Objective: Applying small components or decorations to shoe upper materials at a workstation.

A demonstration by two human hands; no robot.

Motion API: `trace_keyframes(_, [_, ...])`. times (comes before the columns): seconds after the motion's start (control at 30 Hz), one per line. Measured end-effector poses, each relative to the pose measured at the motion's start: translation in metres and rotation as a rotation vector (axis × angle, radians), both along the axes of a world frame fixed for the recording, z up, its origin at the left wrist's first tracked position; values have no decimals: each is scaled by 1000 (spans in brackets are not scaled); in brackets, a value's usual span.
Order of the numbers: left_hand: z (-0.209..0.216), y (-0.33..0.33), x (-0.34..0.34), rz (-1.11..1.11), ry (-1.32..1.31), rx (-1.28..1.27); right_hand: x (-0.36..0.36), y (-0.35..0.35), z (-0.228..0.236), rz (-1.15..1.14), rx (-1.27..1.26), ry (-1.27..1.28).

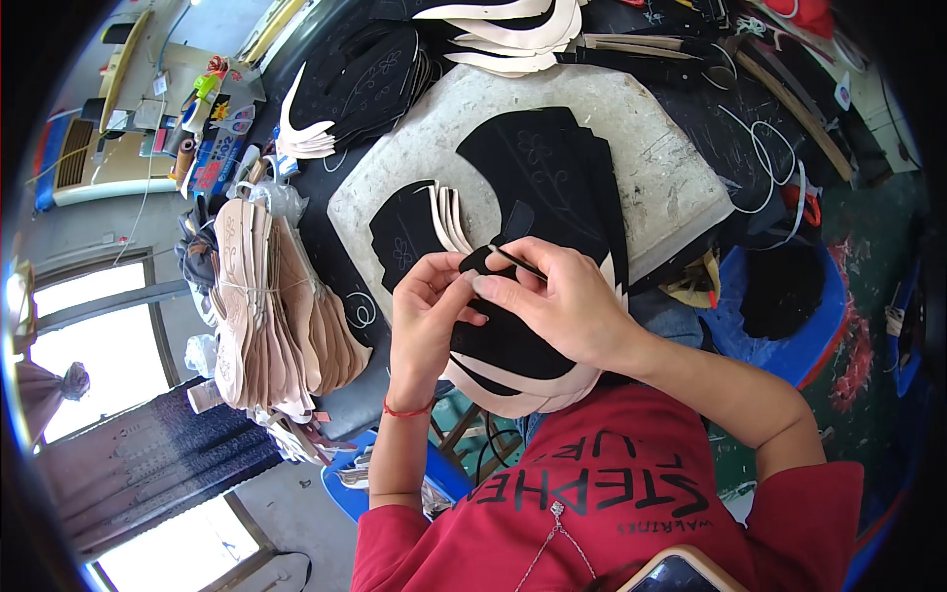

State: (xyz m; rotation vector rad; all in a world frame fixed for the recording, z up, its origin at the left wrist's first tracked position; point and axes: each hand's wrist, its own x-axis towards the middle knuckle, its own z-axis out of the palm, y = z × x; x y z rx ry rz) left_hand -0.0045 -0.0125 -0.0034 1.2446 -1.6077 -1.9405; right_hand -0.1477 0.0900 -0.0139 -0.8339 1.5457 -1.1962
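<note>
In front of my chest, my left hand (436, 294) pinches the edge of a small black piece of material (477, 260) between thumb and fingers. Close against it, my right hand (564, 296) is closed around a thin dark stick-like thing (521, 262); its exact kind is hard to make out. The two thumbs nearly meet. Beneath the hands lie overlapping black cut pieces with pale edges (523, 380). A fanned stack of black pieces with faint flower outlines (552, 158) spreads beyond my fingers, and a smaller black stack (400, 232) lies to its left.
A worn pale slab (671, 148) lies under the stacks on a dark table. Tied bundles of beige pieces (261, 306) stand at left. More black pieces (365, 84) and pale curved pieces (518, 35) lie at the back. At right sits a blue tub (730, 321) with dark material inside.
</note>
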Motion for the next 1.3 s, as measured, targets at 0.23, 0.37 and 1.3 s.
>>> trace_keyframes(0.23, [3,3,0,3,95,35,6,-1,-13,-170,-159,-67])
trace_keyframes(0.37, [2,5,-4,-10,66,-50,13,2,-6,-99,-94,-130])
trace_keyframes(1.3, [0,7,2,-92,66,-108,25,0,-21,-228,-226,-113])
